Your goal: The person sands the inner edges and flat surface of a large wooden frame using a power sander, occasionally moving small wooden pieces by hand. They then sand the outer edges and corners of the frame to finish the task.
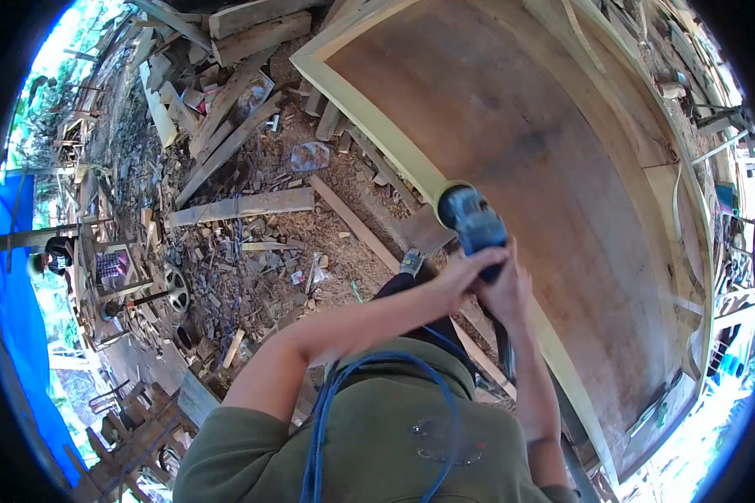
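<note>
A blue and black angle grinder (478, 225) sits at the inner end of my reach, its round yellowish disc (447, 199) against or just over the pale wooden edge strip (386, 126) of a large panel. My left hand (468, 273) wraps the grinder's body from the left. Close beside it, my right hand (509, 289) closes round the rear of the tool. The hands overlap, so some fingers are hidden. The panel's broad brown face (579, 226) spreads out beyond and to the right, with a dark smudge near its middle.
Blue cord (320, 419) hangs over my shirt. Wood offcuts and chips litter the ground (226, 268) on the left, with a long plank (239, 208) and a beam (356, 222). A wheel (177, 289) and a person (59, 256) are at far left, near a blue tarp (17, 318).
</note>
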`<state>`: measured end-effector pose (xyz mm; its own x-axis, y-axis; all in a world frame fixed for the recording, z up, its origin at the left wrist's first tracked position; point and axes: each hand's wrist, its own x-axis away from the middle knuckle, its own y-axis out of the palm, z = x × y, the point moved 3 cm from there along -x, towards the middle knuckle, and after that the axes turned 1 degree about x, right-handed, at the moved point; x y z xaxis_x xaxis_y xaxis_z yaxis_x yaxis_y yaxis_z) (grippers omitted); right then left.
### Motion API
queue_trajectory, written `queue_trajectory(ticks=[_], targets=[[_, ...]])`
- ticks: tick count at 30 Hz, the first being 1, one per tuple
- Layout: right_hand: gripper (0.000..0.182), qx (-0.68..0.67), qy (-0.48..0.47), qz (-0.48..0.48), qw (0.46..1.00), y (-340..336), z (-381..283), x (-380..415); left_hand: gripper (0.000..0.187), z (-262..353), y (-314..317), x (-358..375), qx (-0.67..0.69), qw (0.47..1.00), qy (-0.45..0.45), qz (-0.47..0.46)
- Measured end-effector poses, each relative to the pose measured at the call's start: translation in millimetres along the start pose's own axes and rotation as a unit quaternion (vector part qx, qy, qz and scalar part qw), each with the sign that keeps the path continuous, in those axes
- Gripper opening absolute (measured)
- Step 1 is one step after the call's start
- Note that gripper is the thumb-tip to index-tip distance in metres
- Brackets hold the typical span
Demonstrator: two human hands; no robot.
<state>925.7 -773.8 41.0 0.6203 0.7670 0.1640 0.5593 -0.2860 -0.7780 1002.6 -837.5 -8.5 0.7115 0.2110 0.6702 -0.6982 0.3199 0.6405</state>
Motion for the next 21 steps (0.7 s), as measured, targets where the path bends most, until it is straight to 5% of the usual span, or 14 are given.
queue_trajectory(ticks=[6,12,21], targets=[[0.074,0.050,-0.011,-0.056,0.997,14,-62,-66,0.041,69,-22,-13,0.043,0.995,0.080,0.043],[0.076,0.080,0.024,-0.074,0.994,6,-36,-40,0.041,33,-9,-2,0.053,0.997,0.058,0.023],[0.087,-0.005,0.070,-0.009,0.998,-26,17,48,0.042,-41,20,17,0.006,0.987,-0.149,-0.054]])
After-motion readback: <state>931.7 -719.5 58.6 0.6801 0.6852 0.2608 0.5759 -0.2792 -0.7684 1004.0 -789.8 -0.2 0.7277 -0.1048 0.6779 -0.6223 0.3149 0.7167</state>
